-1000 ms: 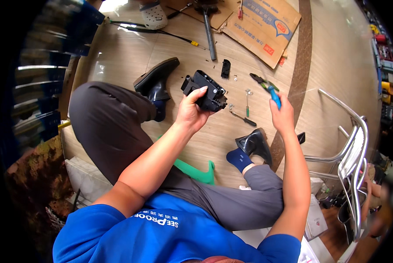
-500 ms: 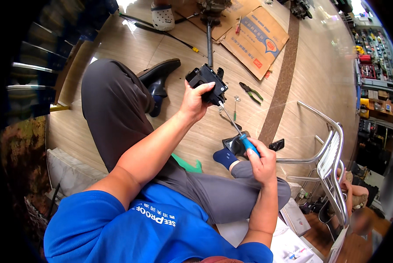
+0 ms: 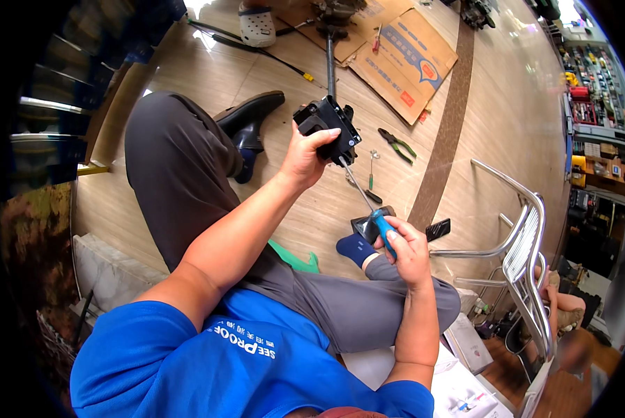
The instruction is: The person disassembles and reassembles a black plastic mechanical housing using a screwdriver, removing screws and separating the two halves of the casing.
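My left hand [image 3: 304, 157] is closed around a boxy black plastic part [image 3: 330, 124], its thumb pressed over the near side. In my right hand [image 3: 410, 252] is a screwdriver [image 3: 384, 231] with a blue handle and a long metal shaft. The shaft points up and left, and its tip meets the lower edge of the black part; whether it sits in a screw is too small to tell. Both hands are above the floor, in front of my bent legs. Beyond the shaft, on the tiles, lie green-handled pliers [image 3: 397, 145] and a small green-handled screwdriver [image 3: 371, 175].
Flattened cardboard [image 3: 403, 70] lies farther off, with a red-handled tool [image 3: 376, 40] on it. A metal bar [image 3: 331, 70] stretches past the black part. A phone [image 3: 438, 229] rests beside a metal-framed chair [image 3: 525, 261] at right. Someone's white clog [image 3: 256, 28] stands at the far left.
My right hand has shifted slightly left, and the screwdriver's handle has turned a little steeper. Its tip sits a bit farther left along the black part. My left hand keeps its hold.
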`<state>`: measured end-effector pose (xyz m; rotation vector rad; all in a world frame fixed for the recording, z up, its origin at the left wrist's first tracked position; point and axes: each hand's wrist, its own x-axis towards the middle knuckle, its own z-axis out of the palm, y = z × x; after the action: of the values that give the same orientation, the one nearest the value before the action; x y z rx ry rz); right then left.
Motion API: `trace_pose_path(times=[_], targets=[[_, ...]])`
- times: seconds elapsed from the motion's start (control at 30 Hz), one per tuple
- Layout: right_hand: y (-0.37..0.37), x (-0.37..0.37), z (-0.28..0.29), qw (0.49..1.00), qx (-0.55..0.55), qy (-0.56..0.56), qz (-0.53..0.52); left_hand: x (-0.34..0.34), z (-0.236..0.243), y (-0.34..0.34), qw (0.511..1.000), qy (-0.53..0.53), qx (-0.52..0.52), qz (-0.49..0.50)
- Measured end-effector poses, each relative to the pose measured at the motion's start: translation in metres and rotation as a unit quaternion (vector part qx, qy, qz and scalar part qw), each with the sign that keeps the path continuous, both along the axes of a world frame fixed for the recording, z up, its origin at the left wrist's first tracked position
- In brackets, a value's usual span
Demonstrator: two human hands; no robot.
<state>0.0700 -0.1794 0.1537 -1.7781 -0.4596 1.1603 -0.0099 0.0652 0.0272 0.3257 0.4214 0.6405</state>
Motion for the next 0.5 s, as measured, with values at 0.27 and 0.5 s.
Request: trace_pose_path(times=[0.27, 0.5], targets=[[-0.004, 0.004, -0.011, 0.999, 0.0, 0.041, -0.021, 0.003, 0.002, -0.004, 1.0, -0.013, -0.003, 0.007], [0.004, -0.013, -0.017, 0.989, -0.013, 0.117, -0.093, 0.008, -0.016, -0.001, 0.999, 0.034, -0.01, 0.011]])
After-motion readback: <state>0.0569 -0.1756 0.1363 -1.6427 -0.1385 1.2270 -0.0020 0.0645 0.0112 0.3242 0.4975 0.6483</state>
